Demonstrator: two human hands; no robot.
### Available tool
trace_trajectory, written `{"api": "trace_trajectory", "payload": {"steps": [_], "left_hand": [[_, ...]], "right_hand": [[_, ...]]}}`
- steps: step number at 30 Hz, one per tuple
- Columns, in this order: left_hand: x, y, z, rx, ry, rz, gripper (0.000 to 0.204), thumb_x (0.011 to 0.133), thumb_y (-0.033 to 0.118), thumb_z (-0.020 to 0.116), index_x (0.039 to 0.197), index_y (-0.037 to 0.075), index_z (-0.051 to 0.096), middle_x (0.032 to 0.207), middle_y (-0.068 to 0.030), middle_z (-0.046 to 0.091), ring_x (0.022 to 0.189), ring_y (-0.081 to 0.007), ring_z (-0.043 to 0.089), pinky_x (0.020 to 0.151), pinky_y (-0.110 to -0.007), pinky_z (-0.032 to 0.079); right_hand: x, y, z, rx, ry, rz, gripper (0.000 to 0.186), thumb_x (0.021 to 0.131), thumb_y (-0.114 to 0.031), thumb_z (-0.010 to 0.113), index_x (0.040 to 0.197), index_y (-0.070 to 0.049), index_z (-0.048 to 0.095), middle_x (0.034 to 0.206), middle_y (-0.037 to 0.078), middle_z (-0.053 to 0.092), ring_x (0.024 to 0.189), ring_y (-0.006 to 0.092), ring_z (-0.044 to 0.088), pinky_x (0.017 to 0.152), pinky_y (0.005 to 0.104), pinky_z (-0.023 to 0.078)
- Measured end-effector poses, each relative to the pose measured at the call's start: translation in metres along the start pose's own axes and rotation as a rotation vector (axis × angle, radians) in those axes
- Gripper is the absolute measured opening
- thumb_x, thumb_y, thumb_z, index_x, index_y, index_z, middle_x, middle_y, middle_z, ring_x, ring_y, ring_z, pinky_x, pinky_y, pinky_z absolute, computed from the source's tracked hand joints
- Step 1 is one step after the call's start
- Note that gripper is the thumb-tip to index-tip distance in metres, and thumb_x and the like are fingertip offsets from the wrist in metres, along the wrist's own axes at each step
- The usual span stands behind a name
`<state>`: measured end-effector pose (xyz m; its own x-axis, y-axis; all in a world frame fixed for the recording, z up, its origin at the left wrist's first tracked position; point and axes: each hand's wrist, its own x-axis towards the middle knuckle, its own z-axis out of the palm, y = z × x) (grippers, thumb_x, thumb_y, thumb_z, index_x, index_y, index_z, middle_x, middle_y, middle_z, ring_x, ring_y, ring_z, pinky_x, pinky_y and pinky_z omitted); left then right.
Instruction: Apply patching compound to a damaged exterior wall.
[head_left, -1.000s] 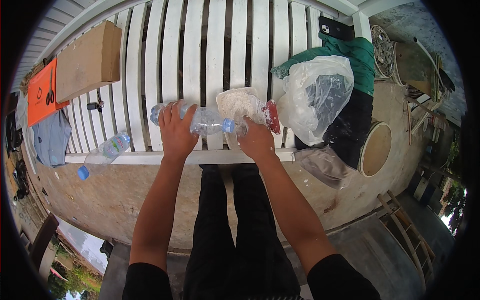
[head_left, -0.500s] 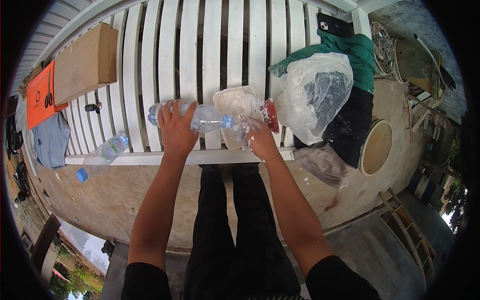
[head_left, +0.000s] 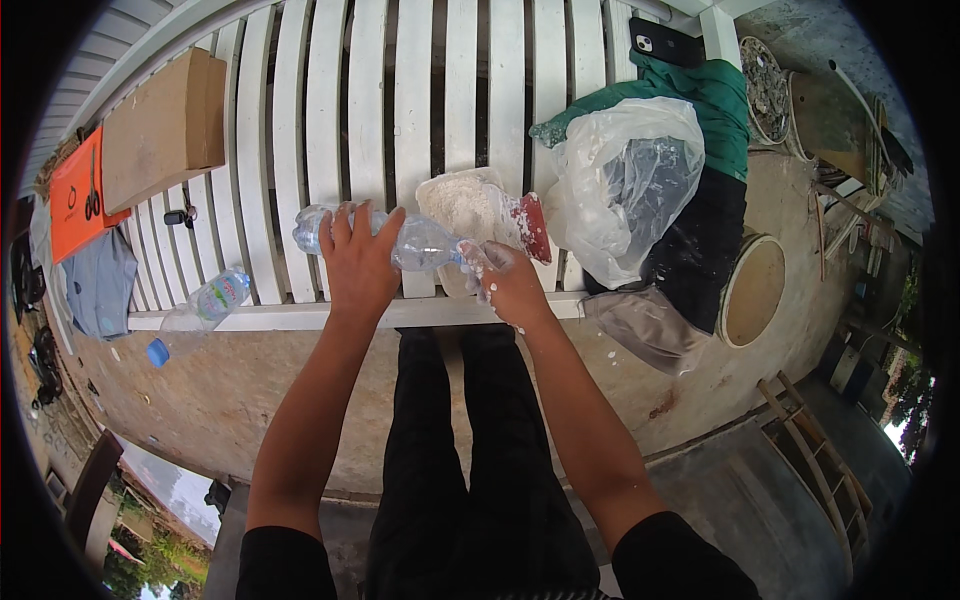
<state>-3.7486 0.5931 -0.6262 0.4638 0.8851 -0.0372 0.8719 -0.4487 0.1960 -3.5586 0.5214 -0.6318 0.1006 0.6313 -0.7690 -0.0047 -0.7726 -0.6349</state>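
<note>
A clear plastic bottle (head_left: pixel 425 244) lies sideways over the near part of the slatted bench. My left hand (head_left: pixel 360 262) wraps round its body from above. At its blue-capped end, my right hand (head_left: pixel 513 283), dusted with white, has its fingers closed round the cap, which they mostly cover. Just behind the bottle's neck is a pale tray (head_left: pixel 428 190) heaped with white powdery stuff (head_left: pixel 462 202). A red scraper-like piece (head_left: pixel 535 227), smeared with white, rests at the tray's right side.
On the white slatted bench (head_left: pixel 413 100), a second bottle (head_left: pixel 218 299) overhangs the front edge at left, near keys (head_left: pixel 182 216), a cardboard box (head_left: pixel 168 118) and scissors (head_left: pixel 93 190). A plastic bag (head_left: pixel 630 190), green cloth (head_left: pixel 715 105) and phone (head_left: pixel 665 44) lie to the right.
My right hand has moved from beside the cap onto it, and its fingers have closed there. The left hand keeps its hold on the bottle. The whole view has shifted slightly.
</note>
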Motion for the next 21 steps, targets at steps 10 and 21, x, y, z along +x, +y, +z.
{"api": "trace_trajectory", "payload": {"steps": [10, 21], "left_hand": [[0.002, -0.001, 0.001, -0.076, -0.074, -0.030, 0.063, 0.057, 0.005, 0.076, 0.117, 0.016, 0.060, 0.120, -0.0129, 0.050, 0.118, -0.0365, 0.044, 0.103, -0.050, 0.030], [0.007, -0.001, -0.007, -0.096, -0.118, -0.009, 0.061, 0.058, 0.005, 0.074, 0.117, 0.015, 0.060, 0.120, -0.0131, 0.051, 0.117, -0.0363, 0.044, 0.103, -0.048, 0.031]], "right_hand": [[-0.010, -0.010, -0.003, 0.092, 0.019, -0.102, 0.027, 0.088, -0.028, 0.068, 0.092, -0.002, 0.062, 0.070, 0.000, 0.055, 0.060, 0.0065, 0.047, 0.053, 0.0233, 0.040], [-0.007, 0.009, -0.020, -0.409, 0.175, -0.586, 0.029, 0.078, -0.013, 0.073, 0.100, 0.001, 0.060, 0.075, 0.008, 0.056, 0.062, 0.0173, 0.053, 0.059, 0.0289, 0.045]]}}
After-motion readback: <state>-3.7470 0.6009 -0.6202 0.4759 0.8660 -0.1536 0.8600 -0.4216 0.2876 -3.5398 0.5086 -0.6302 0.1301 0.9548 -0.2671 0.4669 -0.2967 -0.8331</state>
